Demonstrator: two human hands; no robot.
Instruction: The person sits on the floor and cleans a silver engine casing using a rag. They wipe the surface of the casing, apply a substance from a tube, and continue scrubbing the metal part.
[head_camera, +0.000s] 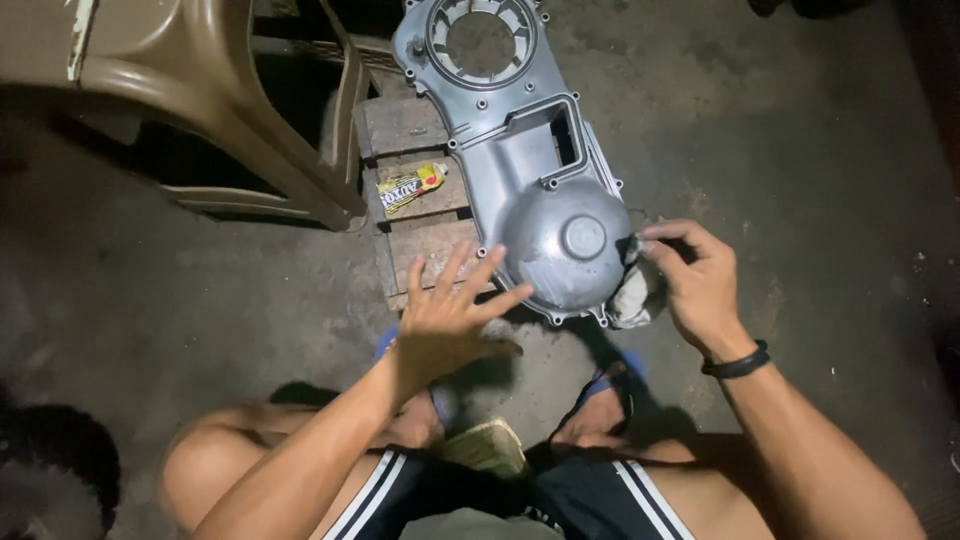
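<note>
Grey cast-metal engine cover (530, 170) lying across a low wooden pallet (410, 130) on the concrete floor (780, 130), round vented opening at the far end, domed end nearest the knees. Right hand (700, 285) closed on a wadded grey rag (635, 290), pinched between thumb and fingers, pressed against the near right rim of the dome. Left hand (450, 320) open, fingers spread, holding nothing, hovering just off the dome's left edge; contact not clear. Small yellow tube (410, 188) lying on the pallet just left of the cover. Brown plastic chair (200, 90) at upper left, near the pallet.

Step in hand, by the look of it: rubbing down the domed face with the rag.

To do it well:
- Flatten the left palm on the cover to stop it sliding off the slats.
- Work in small circles, rim inward.
- Refold the rag to a clean face often.
- Mind the bolt lugs along the edge; likely to snag cloth.
</note>
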